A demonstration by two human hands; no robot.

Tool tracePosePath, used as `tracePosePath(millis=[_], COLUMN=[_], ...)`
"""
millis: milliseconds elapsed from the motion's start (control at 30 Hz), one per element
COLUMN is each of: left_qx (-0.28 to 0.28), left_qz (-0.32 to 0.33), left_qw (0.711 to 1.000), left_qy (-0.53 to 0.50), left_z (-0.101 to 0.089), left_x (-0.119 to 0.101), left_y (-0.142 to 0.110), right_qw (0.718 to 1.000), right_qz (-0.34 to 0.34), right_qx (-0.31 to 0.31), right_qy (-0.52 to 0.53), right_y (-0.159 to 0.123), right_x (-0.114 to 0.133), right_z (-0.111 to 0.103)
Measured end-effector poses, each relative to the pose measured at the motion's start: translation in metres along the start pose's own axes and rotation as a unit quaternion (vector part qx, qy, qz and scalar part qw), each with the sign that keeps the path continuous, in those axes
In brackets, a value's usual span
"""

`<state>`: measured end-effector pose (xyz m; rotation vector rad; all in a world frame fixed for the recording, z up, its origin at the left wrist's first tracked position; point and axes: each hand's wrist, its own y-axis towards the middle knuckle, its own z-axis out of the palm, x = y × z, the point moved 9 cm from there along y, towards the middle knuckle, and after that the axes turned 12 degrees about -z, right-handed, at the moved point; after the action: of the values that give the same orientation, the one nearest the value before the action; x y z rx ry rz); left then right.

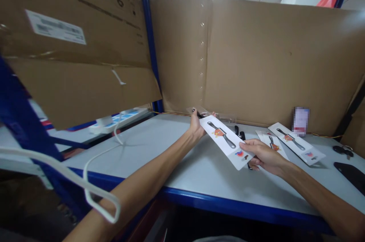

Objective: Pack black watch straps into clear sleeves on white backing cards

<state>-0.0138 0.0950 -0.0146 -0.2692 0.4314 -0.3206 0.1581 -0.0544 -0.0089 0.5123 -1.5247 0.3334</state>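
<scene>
My right hand (261, 155) grips the lower right end of a white printed card (219, 135). The card shows a dark-handled kitchen tool over an orange shape, with a hang hole at one end. A small dark part shows beneath the card by my right fingers; what it is I cannot tell. My left hand (196, 124) is closed at the card's far end, around clear plastic packaging (203, 111) with something black at it. The card hides part of the left fingers. Behind the card, dark-handled tools (239, 132) lie on the table.
More printed cards (295, 144) lie to the right, near a propped phone-like object (300, 121), keys (343, 150) and a flat black object (350, 175). Cardboard (270, 63) walls the back. A white cable (88, 166) hangs at left, by a power strip (125, 118).
</scene>
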Motion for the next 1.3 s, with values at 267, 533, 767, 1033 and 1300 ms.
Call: tracePosePath(millis=[267, 533, 767, 1033, 1300], left_qx=[0.037, 0.048, 0.06, 0.06, 0.061], left_qz=[-0.045, -0.048, -0.018, -0.048, -0.076], left_qw=[0.995, 0.992, 0.992, 0.987, 0.984], left_qy=[0.078, 0.108, 0.11, 0.14, 0.153], left_z=[0.009, 0.014, 0.016, 0.014, 0.011], left_x=[0.06, 0.058, 0.037, 0.048, 0.06], left_y=[-0.021, -0.026, -0.027, -0.026, -0.028], right_qw=[0.997, 0.994, 0.933, 0.886, 0.87], right_qz=[0.008, -0.025, -0.159, -0.182, -0.17], right_qx=[-0.075, -0.026, -0.039, -0.091, -0.109], right_qy=[0.024, -0.106, -0.32, -0.417, -0.45], right_y=[0.001, 0.005, 0.003, -0.004, -0.003], right_x=[0.001, -0.003, 0.025, 0.042, 0.04], right_z=[0.004, 0.003, 0.002, 0.0, 0.001])
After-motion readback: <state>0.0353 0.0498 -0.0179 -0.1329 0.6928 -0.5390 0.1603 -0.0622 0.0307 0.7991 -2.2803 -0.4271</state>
